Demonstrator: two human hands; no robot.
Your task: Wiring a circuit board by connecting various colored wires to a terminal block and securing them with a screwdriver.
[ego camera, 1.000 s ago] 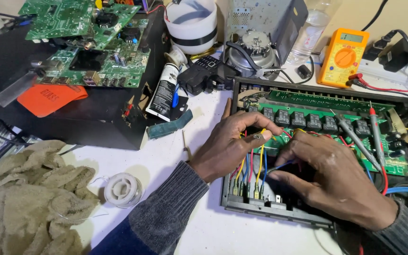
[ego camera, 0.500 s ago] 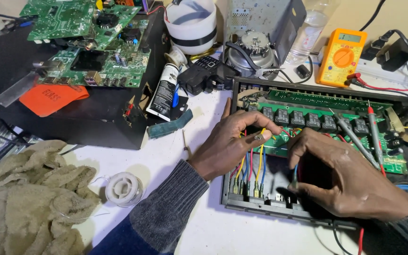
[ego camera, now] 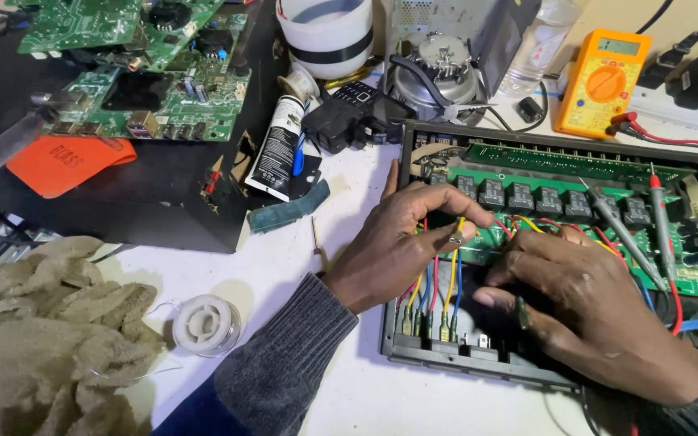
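Observation:
An open black case (ego camera: 478,359) holds a long green circuit board (ego camera: 575,161) with a row of black relays (ego camera: 519,196) and a bundle of red, yellow and blue wires (ego camera: 438,291). My left hand (ego camera: 397,242) rests on the case's left side. Its thumb and forefinger pinch the metal end of a yellow wire (ego camera: 452,266). To its right, my right hand (ego camera: 599,315) lies over the wires with its fingers curled down into the bundle. What the fingertips hold is hidden.
Two meter probes (ego camera: 662,226) lie across the board, leading to a yellow multimeter (ego camera: 603,81) behind. A solder spool (ego camera: 206,324), a crumpled cloth (ego camera: 50,339), a black tube (ego camera: 276,149), loose green boards (ego camera: 163,89) and a white tub (ego camera: 325,32) crowd the left and back.
My right hand was arched with its fingertips at the case's front edge; it has now lowered and curled its fingers into the wires. My left hand keeps its pinch and barely moves.

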